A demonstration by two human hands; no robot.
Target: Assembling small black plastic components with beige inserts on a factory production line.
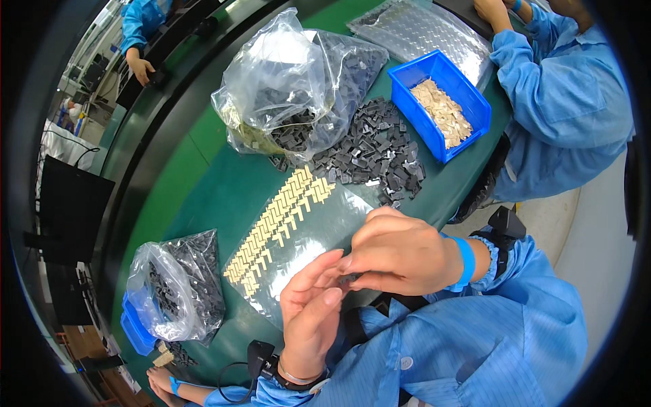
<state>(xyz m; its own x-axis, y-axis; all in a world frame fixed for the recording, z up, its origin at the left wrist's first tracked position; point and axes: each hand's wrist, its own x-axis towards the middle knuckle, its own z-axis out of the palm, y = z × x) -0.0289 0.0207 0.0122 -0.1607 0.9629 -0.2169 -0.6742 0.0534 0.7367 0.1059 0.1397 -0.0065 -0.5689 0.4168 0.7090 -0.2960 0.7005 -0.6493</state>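
My left hand (313, 308) and my right hand (410, 252) meet over the near edge of the table. Their fingertips are pinched together on a small dark piece (350, 277), mostly hidden by the fingers. Just beyond them lies a clear plastic sheet (305, 252) bearing slanted rows of small cream L-shaped pieces (274, 220). Some of these pieces stand apart along the right side of the rows. Past the sheet, a loose heap of small black plastic parts (376, 149) spreads over the green table.
A large clear bag (278, 81) of black parts stands behind the heap. Right of it are a blue bin (441, 102) of cream pieces and clear sheets (413, 30). A smaller bag (180, 288) sits at left. Other people (559, 102) work around the table.
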